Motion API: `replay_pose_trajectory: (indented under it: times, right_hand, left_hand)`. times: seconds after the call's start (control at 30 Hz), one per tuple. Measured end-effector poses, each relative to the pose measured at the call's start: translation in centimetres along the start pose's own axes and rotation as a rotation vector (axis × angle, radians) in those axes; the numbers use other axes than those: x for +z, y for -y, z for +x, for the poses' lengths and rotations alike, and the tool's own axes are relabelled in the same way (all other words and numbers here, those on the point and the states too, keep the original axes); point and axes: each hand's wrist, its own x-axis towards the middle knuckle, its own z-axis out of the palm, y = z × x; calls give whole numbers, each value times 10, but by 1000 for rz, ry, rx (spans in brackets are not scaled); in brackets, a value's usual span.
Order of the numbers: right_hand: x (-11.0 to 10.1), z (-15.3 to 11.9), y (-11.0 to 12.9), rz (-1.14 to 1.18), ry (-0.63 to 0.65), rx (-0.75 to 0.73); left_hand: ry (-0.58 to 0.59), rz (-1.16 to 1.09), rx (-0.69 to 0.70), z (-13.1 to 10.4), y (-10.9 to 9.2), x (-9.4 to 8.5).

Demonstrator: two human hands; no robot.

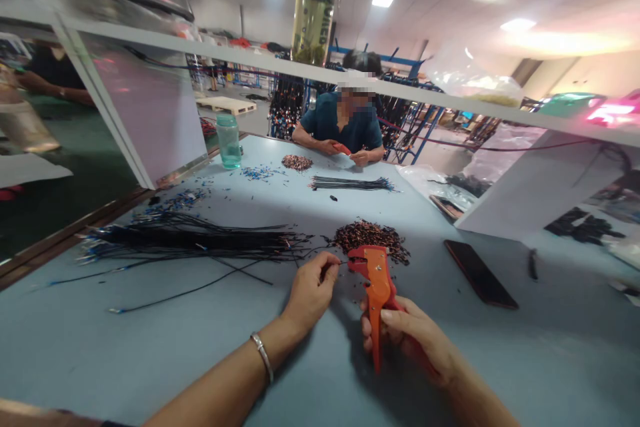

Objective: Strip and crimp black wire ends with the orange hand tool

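An orange and red wire stripper (379,287) is held upright in my right hand (407,330), fingers wrapped around its handles. My left hand (315,283) pinches a thin black wire (320,251) near its end. That end points at the stripper's jaws; I cannot tell whether it sits between them. Just behind the tool lies a pile of small black and copper-coloured scraps (367,235). To the left, a long bundle of black wires (190,240) rests on the blue-grey table (200,360), with a few loose wires in front of it.
A dark phone (481,273) lies to the right. Across the table a person (345,120) holds a red tool. A smaller wire bundle (350,183), a copper-coloured scrap pile (297,162), blue bits (260,173) and a green bottle (229,141) stand or lie farther back. A white shelf beam (270,67) crosses above.
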Motion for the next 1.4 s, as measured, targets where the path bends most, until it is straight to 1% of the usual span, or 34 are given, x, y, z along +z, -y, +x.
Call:
replay_pose_trajectory:
  times: [0.2, 0.47, 0.6, 0.97, 1.23, 1.4]
  right_hand:
    - [1, -2, 0, -14, 42, -1]
    - [1, -3, 0, -48, 47, -7]
    - [0, -3, -1, -58, 56, -9]
    - [4, -5, 0, -54, 40, -11]
    - [5, -4, 2, -64, 55, -12]
    - [7, -4, 2, -101, 55, -56]
  left_hand:
    - [2, -66, -8, -1, 3, 1]
    - [2, -10, -2, -3, -4, 1]
    - [-9, -19, 0, -3, -5, 0]
    - [13, -78, 58, -5, -6, 1]
    - [11, -59, 99, -4, -8, -1]
    - [30, -56, 123, -4, -10, -4]
